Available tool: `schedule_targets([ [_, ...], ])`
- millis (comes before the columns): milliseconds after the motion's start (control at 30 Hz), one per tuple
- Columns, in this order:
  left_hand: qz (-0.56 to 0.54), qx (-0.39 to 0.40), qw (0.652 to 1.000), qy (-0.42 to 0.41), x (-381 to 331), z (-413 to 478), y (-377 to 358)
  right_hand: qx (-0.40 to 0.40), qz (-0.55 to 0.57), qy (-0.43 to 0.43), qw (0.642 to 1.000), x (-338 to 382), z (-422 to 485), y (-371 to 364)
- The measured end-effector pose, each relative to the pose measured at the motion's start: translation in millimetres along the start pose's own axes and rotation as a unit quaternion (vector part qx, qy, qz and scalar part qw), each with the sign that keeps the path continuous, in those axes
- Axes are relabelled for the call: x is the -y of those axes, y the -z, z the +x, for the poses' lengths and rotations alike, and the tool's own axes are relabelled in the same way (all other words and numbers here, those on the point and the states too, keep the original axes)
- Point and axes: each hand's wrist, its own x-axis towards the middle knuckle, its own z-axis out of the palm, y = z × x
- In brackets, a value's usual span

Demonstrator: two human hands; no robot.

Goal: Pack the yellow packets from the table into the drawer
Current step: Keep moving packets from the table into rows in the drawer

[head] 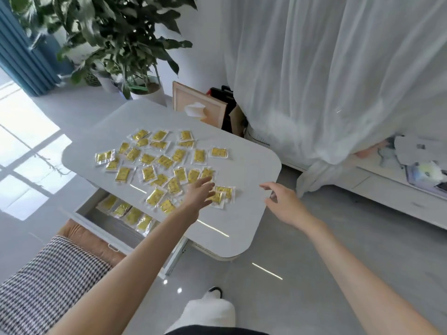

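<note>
Several yellow packets (154, 163) in clear wrappers lie scattered over the white table (242, 165). Under the table's left edge an open drawer (96, 209) holds a few more yellow packets (130, 213). My left hand (199, 195) reaches over the near packets with fingers stretched out, its fingertips just above a small overlapping pile (223, 195); it holds nothing. My right hand (281, 201) hovers at the table's right edge, fingers loosely spread and empty.
A houndstooth cushion (43, 286) on a brown seat sits at the lower left beside the drawer. A potted plant (125, 44) stands behind the table. A white curtain (338, 81) hangs at the right over a low cabinet (399, 189). My leg (210, 313) is below.
</note>
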Motion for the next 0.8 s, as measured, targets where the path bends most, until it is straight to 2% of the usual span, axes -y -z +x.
schedule_targets([
  [167,-0.001,-0.015,1.000,0.001,-13.5,43.8,-36.0,0.018,0.007,0.003,1.000,-30.6,40.4,22.4],
  [367,-0.034,-0.061,0.998,0.011,-31.7,123.5,-72.8,0.071,0.017,0.000,0.997,-65.2,129.2,54.1],
  [800,-0.111,-0.166,0.979,0.050,-76.1,234.2,-117.7,0.167,0.045,0.014,0.985,-88.8,322.1,114.0],
])
